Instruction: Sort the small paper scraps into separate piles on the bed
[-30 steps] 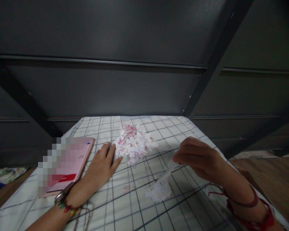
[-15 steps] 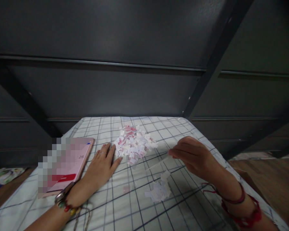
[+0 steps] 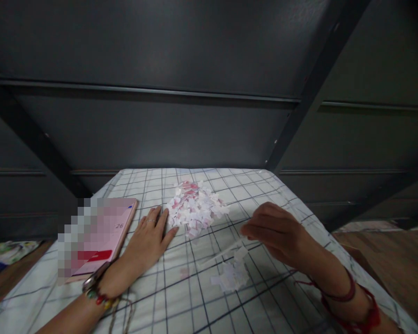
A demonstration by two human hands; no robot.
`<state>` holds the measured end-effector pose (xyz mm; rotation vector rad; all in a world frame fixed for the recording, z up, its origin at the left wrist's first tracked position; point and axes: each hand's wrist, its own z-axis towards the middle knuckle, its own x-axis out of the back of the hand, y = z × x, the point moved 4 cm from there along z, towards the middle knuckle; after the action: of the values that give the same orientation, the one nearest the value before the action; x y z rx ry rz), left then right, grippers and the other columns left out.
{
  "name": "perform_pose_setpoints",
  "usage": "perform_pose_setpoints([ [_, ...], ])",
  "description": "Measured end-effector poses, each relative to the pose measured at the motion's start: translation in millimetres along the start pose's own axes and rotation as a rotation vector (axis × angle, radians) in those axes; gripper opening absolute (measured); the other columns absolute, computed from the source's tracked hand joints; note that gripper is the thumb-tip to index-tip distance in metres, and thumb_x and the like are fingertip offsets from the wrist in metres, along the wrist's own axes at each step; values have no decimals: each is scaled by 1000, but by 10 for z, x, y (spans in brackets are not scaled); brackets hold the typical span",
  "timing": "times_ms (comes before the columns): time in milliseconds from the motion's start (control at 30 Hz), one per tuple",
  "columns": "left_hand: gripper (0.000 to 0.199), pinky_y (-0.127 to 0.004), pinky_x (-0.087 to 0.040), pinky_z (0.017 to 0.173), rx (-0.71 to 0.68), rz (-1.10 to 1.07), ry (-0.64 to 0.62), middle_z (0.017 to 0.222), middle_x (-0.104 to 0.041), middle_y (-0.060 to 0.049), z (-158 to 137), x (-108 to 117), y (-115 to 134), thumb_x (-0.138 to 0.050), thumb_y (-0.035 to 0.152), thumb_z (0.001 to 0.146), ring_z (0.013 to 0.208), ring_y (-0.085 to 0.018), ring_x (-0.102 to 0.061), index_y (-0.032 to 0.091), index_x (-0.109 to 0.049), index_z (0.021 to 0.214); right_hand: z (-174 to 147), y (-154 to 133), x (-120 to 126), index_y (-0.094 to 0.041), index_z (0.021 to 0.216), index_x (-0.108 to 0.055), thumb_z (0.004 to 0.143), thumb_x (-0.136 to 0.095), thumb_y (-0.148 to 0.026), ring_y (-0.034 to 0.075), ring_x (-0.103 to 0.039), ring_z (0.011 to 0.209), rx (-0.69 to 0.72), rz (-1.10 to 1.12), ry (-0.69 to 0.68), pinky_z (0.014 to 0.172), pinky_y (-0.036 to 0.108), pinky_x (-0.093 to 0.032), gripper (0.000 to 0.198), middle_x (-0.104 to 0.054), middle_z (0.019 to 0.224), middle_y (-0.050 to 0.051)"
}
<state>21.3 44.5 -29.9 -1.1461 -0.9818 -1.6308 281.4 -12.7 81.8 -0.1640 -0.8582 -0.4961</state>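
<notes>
My left hand (image 3: 144, 243) lies flat on the checked cloth, fingers spread, its fingertips beside a heap of torn white and pink paper bits (image 3: 196, 208). Above the cloth on the right, my right hand (image 3: 277, 232) pinches one end of a thin, pale, see-through strip (image 3: 219, 254). The strip slants down to the left; I cannot tell its exact kind. Below it lies a smaller pile of white paper scraps (image 3: 231, 277), nearer to me than the heap. A faint pinkish scrap (image 3: 184, 272) rests to the left of that pile.
A pink tablet-like device (image 3: 120, 232), partly pixelated, lies left of my left hand. White cloth with dark grid lines (image 3: 181, 311) covers the table. Dark panels (image 3: 181, 134) rise behind its far edge. Wooden floor (image 3: 397, 260) shows at the right.
My right hand has shifted slightly left and down with the pale strip, whose free end now hangs lower and further left. My left hand and both paper piles stay in place.
</notes>
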Motion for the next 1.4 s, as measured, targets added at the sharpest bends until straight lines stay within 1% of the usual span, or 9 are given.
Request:
perform_pose_setpoints([
  [67, 57, -49, -30, 102, -10, 3, 11, 136, -38, -22, -1, -4, -1, -31, 49, 90, 126, -33, -35, 8, -40, 128, 12, -43, -1, -13, 87, -58, 83, -46, -1, 12, -46, 66, 18, 10, 28, 60, 28, -41, 17, -61, 69, 3],
  [167, 56, -51, -31, 101, -21, 0, 38, 136, -39, -22, -4, 1, 1, -31, 49, 89, 126, -33, -35, 9, -41, 127, -23, 4, 72, -15, 92, -58, 82, -47, -1, 13, -47, 68, -10, 21, 64, 61, 28, -41, 20, -62, 72, 3],
  [300, 58, -50, -31, 101, -15, 0, 24, 136, -39, -23, -6, 0, 3, -29, 50, 90, 126, -33, -34, 8, -40, 128, -80, 109, 140, -18, 91, -59, 82, -48, -2, 12, -47, 66, -41, 22, 29, 59, 28, -40, 22, -61, 70, 2],
  [433, 55, -51, -31, 101, -15, -22, 39, 136, -39, -20, -8, 0, 1, -31, 49, 90, 127, -32, -34, 12, -39, 128, -43, 60, 69, -17, 87, -58, 84, -45, -2, 12, -48, 67, -26, 27, -34, 61, 27, -41, 21, -61, 69, 1],
  [600, 54, -50, -31, 101, -24, -10, 20, 136, -38, -22, -5, 27, 17, -31, 49, 90, 126, -33, -35, 10, -39, 128, 15, -39, 36, -16, 88, -57, 85, -46, -5, 12, -47, 65, 17, 6, 41, 60, 28, -42, 16, -61, 69, 2],
  [833, 60, -48, -28, 103, -3, 24, -42, 136, -37, -24, 7, 38, 27, -30, 48, 90, 127, -35, -33, 4, -39, 129, -44, 68, 88, -17, 92, -58, 83, -51, -7, 14, -50, 69, -33, -111, 156, 61, 29, -43, 16, -64, 74, 3],
  [1067, 58, -51, -31, 101, -18, -5, 6, 136, -39, -23, -4, 35, 13, -31, 49, 90, 126, -34, -35, 7, -40, 129, 39, -25, -93, -15, 88, -57, 82, -53, -7, 13, -51, 66, 17, -178, 138, 60, 29, -42, 11, -64, 71, 3],
  [1267, 56, -50, -31, 101, -9, -5, 15, 137, -39, -20, -10, 14, -9, -32, 49, 89, 128, -33, -33, 10, -40, 129, 55, -52, -66, -13, 85, -58, 84, -46, -5, 13, -50, 64, 17, -150, 75, 60, 29, -41, 15, -62, 67, 2],
  [1400, 57, -49, -30, 102, -5, 7, 7, 136, -39, -20, -3, 18, -2, -31, 49, 89, 127, -32, -34, 9, -41, 129, 44, -37, -43, -13, 87, -57, 83, -50, -6, 13, -50, 66, -2, -154, 124, 61, 29, -41, 11, -64, 69, 3],
])
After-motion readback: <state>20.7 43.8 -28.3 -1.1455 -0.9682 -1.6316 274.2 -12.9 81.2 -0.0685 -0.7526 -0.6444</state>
